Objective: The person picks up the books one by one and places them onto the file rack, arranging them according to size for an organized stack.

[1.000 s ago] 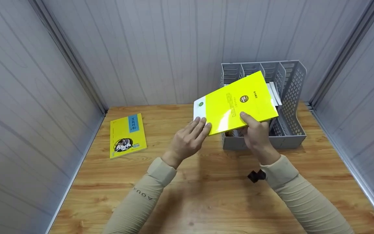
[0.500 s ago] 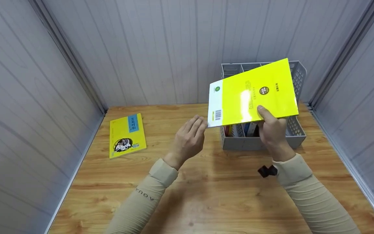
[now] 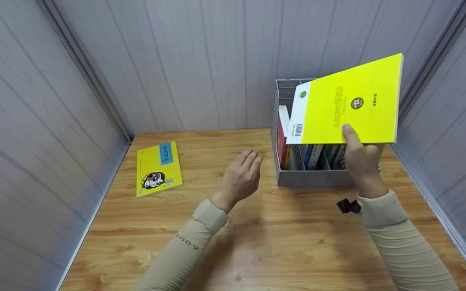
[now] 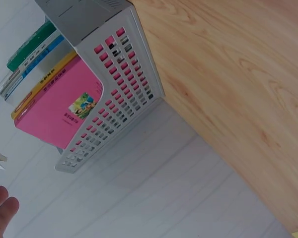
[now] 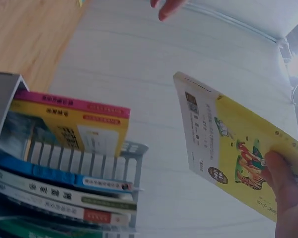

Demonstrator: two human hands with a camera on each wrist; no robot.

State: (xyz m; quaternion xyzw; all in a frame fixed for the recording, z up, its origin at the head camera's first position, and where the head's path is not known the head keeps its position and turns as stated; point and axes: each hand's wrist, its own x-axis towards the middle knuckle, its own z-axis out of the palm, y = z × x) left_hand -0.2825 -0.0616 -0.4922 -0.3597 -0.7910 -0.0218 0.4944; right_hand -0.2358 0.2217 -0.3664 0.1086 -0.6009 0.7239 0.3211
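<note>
In the head view my right hand (image 3: 363, 161) grips a bright yellow book (image 3: 326, 113) by its lower edge, thumb on the cover with the barcode. The book is raised over the right part of a grey file organizer (image 3: 310, 178). From the right wrist, its other cover (image 5: 238, 148) shows a tiger drawing. My left hand (image 3: 241, 176) hovers left of the organizer, touching nothing, its fingers extended together. Inside the organizer stand several books, among them a pink book (image 4: 59, 104), a yellow one (image 5: 74, 126) and a blue one (image 5: 59, 171). The held book hides the organizer's right compartments.
Another yellow book (image 3: 159, 167) with a blue label lies flat on the left of the wooden table (image 3: 237, 250). Grey panel walls (image 3: 192, 64) enclose the table at the back and both sides. A small black object (image 3: 348, 206) sits beside my right cuff.
My right hand has carried the yellow book to the right and higher, uncovering the organizer's left compartments. My left hand has come off the book's edge and stays near the middle.
</note>
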